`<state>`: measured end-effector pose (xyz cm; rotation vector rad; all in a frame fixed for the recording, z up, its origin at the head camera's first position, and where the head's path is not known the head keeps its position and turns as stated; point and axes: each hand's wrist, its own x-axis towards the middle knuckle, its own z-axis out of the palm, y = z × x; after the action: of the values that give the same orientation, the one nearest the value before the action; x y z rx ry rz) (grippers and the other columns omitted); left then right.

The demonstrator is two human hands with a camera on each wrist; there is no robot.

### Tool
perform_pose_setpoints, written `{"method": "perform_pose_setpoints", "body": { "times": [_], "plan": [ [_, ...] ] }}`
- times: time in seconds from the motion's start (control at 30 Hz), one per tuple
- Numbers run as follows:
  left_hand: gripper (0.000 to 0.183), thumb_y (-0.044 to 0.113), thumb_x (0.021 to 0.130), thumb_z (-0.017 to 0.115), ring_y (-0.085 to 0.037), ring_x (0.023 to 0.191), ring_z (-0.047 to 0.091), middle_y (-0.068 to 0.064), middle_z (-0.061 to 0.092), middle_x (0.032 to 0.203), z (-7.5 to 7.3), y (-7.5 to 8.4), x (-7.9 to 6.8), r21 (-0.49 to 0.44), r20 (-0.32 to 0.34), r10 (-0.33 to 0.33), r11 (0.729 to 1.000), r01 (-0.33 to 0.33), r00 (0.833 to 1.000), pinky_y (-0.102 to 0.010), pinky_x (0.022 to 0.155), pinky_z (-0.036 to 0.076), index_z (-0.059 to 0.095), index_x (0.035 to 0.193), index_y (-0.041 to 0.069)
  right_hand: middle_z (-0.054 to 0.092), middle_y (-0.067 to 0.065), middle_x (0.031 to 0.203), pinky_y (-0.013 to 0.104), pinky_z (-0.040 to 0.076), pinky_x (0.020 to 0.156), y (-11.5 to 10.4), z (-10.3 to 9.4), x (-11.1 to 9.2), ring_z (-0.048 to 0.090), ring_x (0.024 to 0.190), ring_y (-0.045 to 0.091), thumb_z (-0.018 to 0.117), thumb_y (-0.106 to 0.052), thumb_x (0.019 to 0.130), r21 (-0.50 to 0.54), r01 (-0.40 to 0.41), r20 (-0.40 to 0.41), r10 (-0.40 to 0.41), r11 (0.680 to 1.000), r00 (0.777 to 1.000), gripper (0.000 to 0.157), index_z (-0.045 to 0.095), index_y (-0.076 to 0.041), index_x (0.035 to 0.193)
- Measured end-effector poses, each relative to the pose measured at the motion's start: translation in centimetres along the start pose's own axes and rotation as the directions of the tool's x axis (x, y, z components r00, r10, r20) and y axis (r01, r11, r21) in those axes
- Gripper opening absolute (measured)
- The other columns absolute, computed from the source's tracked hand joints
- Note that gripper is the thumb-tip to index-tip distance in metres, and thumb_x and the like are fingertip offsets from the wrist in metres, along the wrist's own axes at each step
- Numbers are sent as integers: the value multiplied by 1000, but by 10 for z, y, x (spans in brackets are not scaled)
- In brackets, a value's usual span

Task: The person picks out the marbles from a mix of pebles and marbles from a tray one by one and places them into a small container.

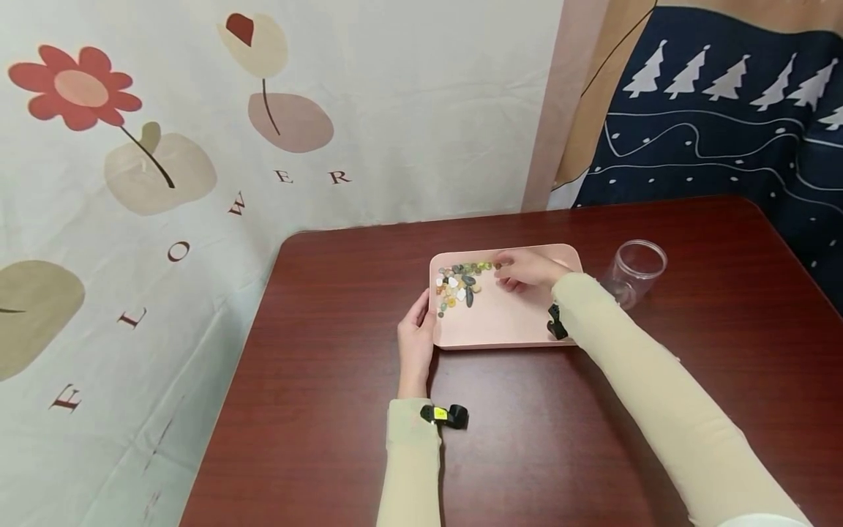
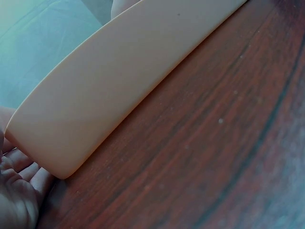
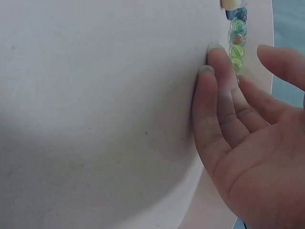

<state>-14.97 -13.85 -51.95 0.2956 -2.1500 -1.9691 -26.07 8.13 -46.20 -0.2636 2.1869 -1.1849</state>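
Observation:
A pink tray (image 1: pixel 510 322) lies on the table with glass marbles (image 1: pixel 471 268) in a row along its far rim. Pebbles (image 1: pixel 469 293), dark, white and tan, cluster at its left end. My left hand (image 1: pixel 416 340) holds the tray's left edge; in the left wrist view its fingers (image 2: pixel 21 162) reach under the corner. Over the far side of the tray is my right hand (image 1: pixel 530 269), beside the right end of the marble row. In the right wrist view, that hand (image 3: pixel 252 143) has its thumb apart from its gently bent fingers, and nothing is pinched between them.
A clear jar (image 1: pixel 634 272) stands to the right of the tray, just past the right sleeve. The dark red wooden table (image 1: pixel 316 410) meets a patterned curtain (image 1: pixel 421 110) at the back. Black wrist cameras (image 1: pixel 448 416) are strapped over the sleeves.

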Motion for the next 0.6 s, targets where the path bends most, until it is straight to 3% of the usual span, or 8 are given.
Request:
{"method": "perform_pose_setpoints", "body": {
  "times": [0.3, 0.6],
  "plan": [
    [35, 8, 88, 52, -12, 113, 49, -2, 54, 123, -1, 0, 1, -8, -12, 17, 1000, -17, 1000, -26, 91, 41, 56, 123, 15, 54, 14, 89, 28, 50, 61, 3, 2, 7, 54, 70, 18, 49, -13, 91, -10, -12, -46, 11, 1000, 999, 34, 44, 1, 122],
    [35, 15, 89, 53, -7, 112, 48, 5, 53, 123, -2, 1, 0, 4, 17, -39, 999, 39, 999, -25, 91, 40, 55, 124, 20, 55, 10, 77, 26, 46, 53, 5, 7, 8, 53, 59, 17, 55, -7, 84, -89, -11, -119, 0, 996, 993, 23, 51, 1, 106]
  ]
}}
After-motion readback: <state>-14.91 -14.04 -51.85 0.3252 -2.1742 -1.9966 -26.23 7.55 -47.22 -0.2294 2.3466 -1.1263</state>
